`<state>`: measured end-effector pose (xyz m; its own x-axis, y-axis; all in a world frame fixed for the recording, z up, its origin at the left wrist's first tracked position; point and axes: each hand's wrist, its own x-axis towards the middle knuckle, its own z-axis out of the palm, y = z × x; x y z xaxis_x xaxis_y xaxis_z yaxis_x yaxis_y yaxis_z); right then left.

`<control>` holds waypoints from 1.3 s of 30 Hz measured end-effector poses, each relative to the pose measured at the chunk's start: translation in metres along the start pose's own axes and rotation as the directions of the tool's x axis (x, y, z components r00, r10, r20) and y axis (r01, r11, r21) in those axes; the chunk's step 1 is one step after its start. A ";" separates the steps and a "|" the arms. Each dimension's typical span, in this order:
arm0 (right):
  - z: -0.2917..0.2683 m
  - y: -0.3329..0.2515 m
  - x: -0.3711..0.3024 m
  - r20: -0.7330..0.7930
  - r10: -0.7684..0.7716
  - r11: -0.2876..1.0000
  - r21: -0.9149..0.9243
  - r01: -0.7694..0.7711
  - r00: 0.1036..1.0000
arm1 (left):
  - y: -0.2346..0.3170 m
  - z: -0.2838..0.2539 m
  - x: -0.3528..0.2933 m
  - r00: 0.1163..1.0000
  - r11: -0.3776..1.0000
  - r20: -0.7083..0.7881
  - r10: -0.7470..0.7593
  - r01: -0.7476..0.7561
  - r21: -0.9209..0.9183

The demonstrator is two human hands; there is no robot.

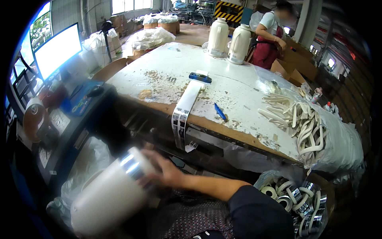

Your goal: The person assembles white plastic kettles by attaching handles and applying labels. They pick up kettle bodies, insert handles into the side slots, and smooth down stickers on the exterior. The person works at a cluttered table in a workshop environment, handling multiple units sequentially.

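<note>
A large cream vacuum flask body (107, 195) is tilted across my lap at the lower left, its upper end leaning to the right. Round that end runs a shiny metal band (131, 164). My right hand (165, 171) is on the band end, its fingers curled against it and slightly smeared by motion. My left hand does not show; the flask body covers the place below it. On the table ahead, a strip of printed labels (187, 104) hangs over the near edge, with a dark blue tool (200, 77) lying across its far end.
A blue pen-like tool (220, 112) lies on the worn white table (159, 71). Two finished-looking flasks (239, 44) stand at the back. Cream handles (310, 131) spill from a plastic bag at right, above a box of banded parts (302, 203). A screen (57, 51) stands left; a co-worker (267, 44) is beyond.
</note>
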<state>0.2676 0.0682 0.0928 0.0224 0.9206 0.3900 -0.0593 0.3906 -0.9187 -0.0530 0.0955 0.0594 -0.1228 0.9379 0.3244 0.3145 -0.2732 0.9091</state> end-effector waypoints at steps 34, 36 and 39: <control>-0.060 0.091 -0.004 0.315 0.619 0.485 0.568 -0.665 0.720 | 0.088 -0.111 0.095 0.949 0.919 -0.231 0.213 -0.275 -0.282; -0.066 0.057 -0.008 0.131 0.617 0.475 0.724 -0.500 0.776 | 0.064 -0.088 0.108 0.966 0.864 -0.178 0.187 -0.248 -0.439; -0.076 0.033 -0.014 -0.027 0.244 0.745 0.645 -0.170 0.969 | 0.031 -0.009 0.071 0.978 0.828 -0.196 -0.067 -0.055 -0.559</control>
<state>0.3415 0.0682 0.0522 0.0339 0.9877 0.1524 -0.6921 0.1332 -0.7094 -0.0607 0.1518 0.1131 -0.3255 0.8942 0.3074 -0.2587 -0.3969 0.8807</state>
